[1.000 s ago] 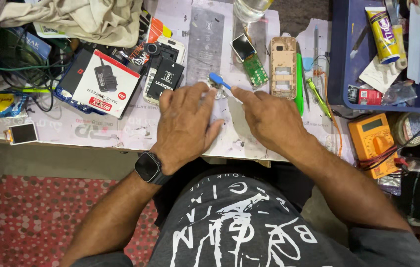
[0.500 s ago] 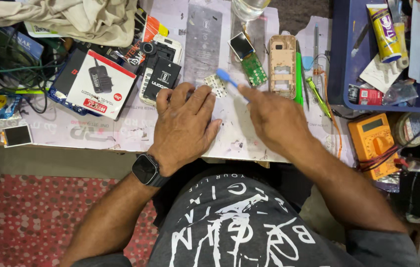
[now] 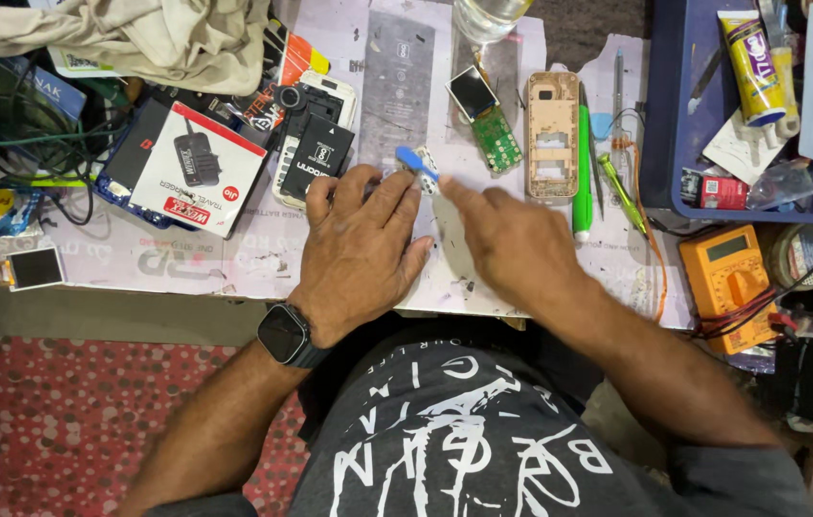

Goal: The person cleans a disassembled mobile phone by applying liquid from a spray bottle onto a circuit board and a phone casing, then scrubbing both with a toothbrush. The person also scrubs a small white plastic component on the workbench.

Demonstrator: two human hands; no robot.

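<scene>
— Starting nearest us, what do we see?

— Our dark printed shirt, then a black smartwatch on the left wrist. Above it our left hand lies palm down on the paper-covered bench, fingers spread and pressing the edge of a small pale part.

— And the right hand?

— Our right hand is closed around a blue-tipped brush, its tip resting on that part, which sits between our fingertips in the middle of the bench.

— Farther out?

— Just beyond lie a small circuit board with a screen, a tan phone frame and a green screwdriver. Left of our hand sits a black battery and a white charger box. To the right stands an orange multimeter, with a blue tray behind it.
</scene>
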